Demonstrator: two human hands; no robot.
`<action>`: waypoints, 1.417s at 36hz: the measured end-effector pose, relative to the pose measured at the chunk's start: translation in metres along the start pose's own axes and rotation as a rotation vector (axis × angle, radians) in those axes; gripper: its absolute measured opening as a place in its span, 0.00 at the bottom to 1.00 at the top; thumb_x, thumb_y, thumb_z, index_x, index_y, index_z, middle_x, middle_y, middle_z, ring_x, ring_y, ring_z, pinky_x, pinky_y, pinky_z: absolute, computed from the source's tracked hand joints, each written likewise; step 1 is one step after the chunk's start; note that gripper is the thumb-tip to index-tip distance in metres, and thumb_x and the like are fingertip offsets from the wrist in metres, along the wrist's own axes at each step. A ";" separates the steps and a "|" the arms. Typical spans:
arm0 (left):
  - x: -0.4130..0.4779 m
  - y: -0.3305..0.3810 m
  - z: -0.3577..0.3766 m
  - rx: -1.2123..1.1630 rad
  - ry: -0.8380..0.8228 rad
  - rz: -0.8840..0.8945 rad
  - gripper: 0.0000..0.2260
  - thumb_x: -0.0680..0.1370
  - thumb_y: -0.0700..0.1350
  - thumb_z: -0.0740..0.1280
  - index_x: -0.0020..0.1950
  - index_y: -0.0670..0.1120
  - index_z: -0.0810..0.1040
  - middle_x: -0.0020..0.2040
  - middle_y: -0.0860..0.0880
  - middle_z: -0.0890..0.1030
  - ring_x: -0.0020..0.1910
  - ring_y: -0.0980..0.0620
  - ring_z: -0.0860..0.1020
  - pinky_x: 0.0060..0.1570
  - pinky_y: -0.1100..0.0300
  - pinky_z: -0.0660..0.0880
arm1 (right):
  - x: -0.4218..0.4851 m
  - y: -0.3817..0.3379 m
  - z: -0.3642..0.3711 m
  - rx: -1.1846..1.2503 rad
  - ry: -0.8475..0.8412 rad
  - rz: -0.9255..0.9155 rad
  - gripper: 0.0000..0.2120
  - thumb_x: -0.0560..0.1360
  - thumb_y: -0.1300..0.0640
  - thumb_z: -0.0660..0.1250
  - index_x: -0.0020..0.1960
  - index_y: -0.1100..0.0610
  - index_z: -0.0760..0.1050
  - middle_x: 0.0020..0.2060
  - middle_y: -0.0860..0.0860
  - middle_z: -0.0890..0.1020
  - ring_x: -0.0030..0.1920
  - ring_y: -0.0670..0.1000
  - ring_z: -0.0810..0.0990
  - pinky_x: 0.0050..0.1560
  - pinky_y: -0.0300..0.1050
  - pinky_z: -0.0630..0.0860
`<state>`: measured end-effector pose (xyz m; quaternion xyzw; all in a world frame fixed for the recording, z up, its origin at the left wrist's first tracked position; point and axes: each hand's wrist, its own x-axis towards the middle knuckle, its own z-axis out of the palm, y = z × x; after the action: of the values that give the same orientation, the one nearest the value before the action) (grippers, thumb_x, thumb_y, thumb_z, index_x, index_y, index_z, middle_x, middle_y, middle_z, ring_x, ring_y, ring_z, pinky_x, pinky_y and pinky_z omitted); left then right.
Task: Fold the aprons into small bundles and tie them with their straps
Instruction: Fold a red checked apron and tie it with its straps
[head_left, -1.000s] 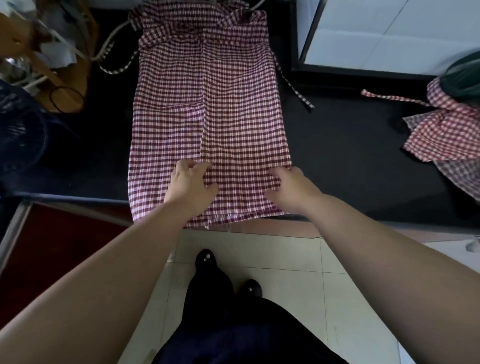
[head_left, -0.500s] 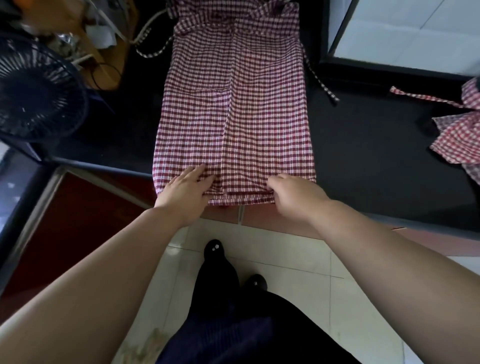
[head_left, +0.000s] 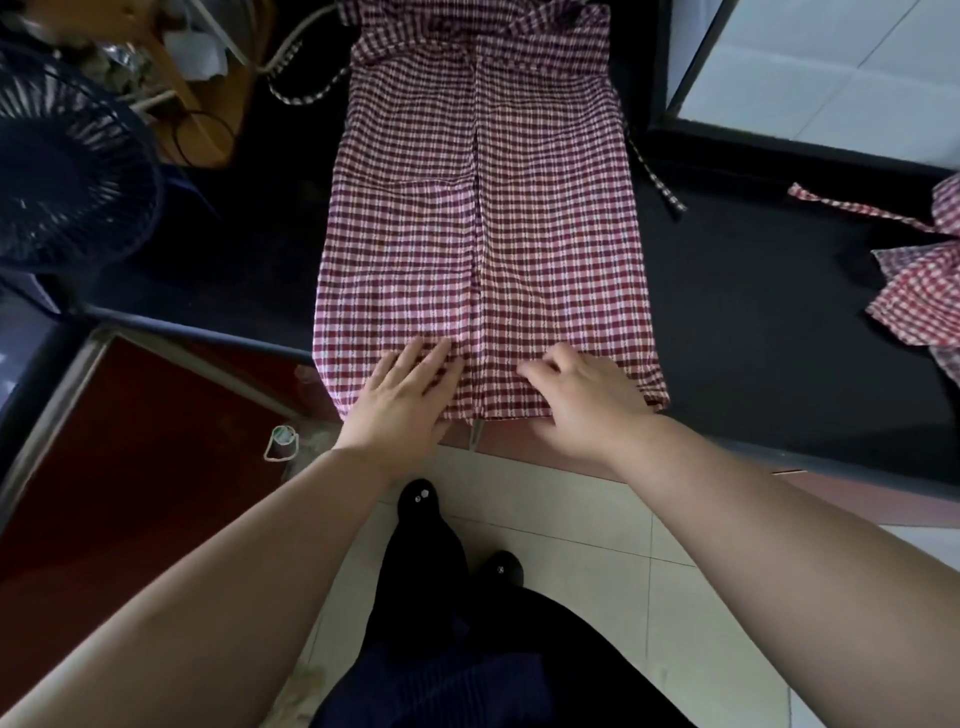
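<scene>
Apron (head_left: 483, 223) cloth in a red-and-white check is seen from the head view, laid flat and lengthwise on a black counter (head_left: 753, 322), with its sides folded in so that two edges meet along a line down the middle. Its near hem lies at the counter's front edge. The left hand (head_left: 402, 400) is laid flat on that hem, left of the middle line, with the fingers straight and slightly spread. The right hand (head_left: 587, 400) is set on the hem just right of the line, fingers bent, knuckles raised; whether cloth is pinched beneath it cannot be told. One strap (head_left: 306, 93) trails off the far left side and another strap (head_left: 654, 171) off the right. A second apron (head_left: 924, 291) is bunched at the counter's right end, well apart. A dark fan (head_left: 67, 171) is seen at the left.
</scene>
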<state>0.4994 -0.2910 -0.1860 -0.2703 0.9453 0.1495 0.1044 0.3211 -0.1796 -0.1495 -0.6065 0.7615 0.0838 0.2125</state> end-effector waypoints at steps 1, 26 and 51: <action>0.000 0.002 0.002 -0.102 0.089 0.010 0.25 0.83 0.54 0.54 0.78 0.46 0.57 0.78 0.47 0.57 0.78 0.45 0.53 0.74 0.52 0.48 | 0.003 -0.001 0.002 0.016 0.007 -0.011 0.29 0.77 0.45 0.63 0.75 0.50 0.59 0.67 0.53 0.65 0.62 0.55 0.70 0.63 0.51 0.66; 0.027 -0.003 -0.041 -0.292 0.525 -0.026 0.18 0.80 0.54 0.54 0.50 0.46 0.80 0.51 0.46 0.81 0.51 0.45 0.78 0.46 0.53 0.76 | 0.026 0.003 -0.022 0.306 0.182 0.192 0.22 0.79 0.45 0.59 0.68 0.55 0.71 0.64 0.53 0.72 0.64 0.55 0.71 0.62 0.50 0.70; 0.108 -0.080 -0.067 0.054 -0.232 -0.253 0.45 0.68 0.78 0.52 0.75 0.63 0.33 0.76 0.49 0.29 0.75 0.43 0.32 0.74 0.46 0.38 | 0.114 0.004 -0.044 0.057 -0.207 0.170 0.35 0.77 0.31 0.46 0.76 0.41 0.34 0.76 0.50 0.34 0.77 0.59 0.42 0.74 0.58 0.41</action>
<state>0.4447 -0.4299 -0.1719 -0.3651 0.8891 0.1397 0.2381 0.2875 -0.2965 -0.1589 -0.5217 0.7863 0.1418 0.2991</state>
